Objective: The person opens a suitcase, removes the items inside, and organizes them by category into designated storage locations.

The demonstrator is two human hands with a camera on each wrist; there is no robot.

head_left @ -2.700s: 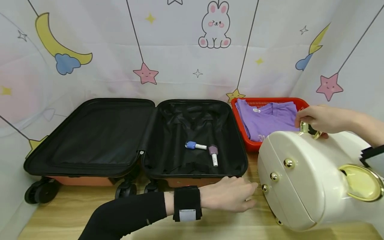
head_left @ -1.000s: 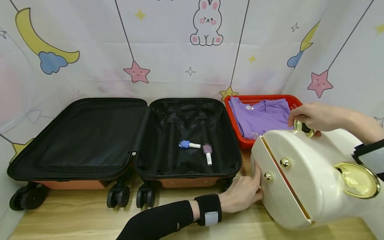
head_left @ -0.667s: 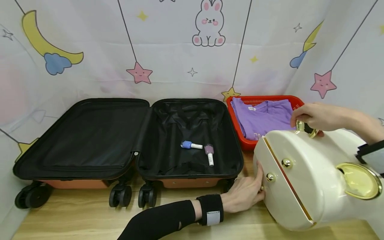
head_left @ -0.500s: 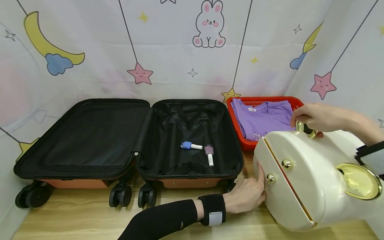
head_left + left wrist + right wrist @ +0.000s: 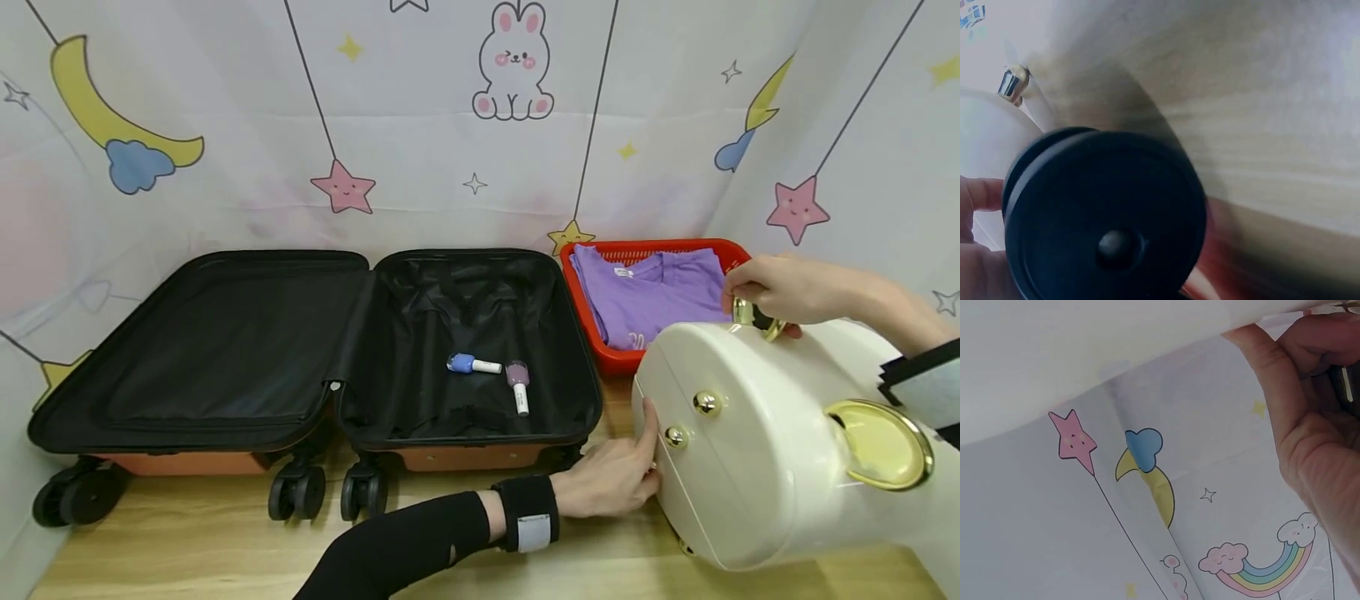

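A cream-coloured case (image 5: 765,492) with gold trim and round knobs stands at the right. My right hand (image 5: 787,287) grips the gold carrying handle (image 5: 741,312) on its top. In the right wrist view, the fingers of that hand (image 5: 1310,406) curl at the upper right. My left hand (image 5: 611,475) rests against the case's knobbed front, its index finger upright on the panel. A lowest knob (image 5: 652,465) just shows between the fingers, and I cannot tell whether they pinch it. The seam across the front runs narrow, beside two further knobs (image 5: 707,403).
An open black-lined suitcase (image 5: 468,275) lies left of the case, holding a blue nail polish bottle (image 5: 472,363) and a mauve one (image 5: 517,387). Its wheel (image 5: 1110,219) blocks much of the left wrist view. A red basket (image 5: 611,365) with a purple shirt (image 5: 652,292) stands behind the case.
My left hand has gone from the suitcase's front edge to the case. A gap along the front seam, showing gold and red, appeared and has since narrowed shut. The right hand stays on the handle.
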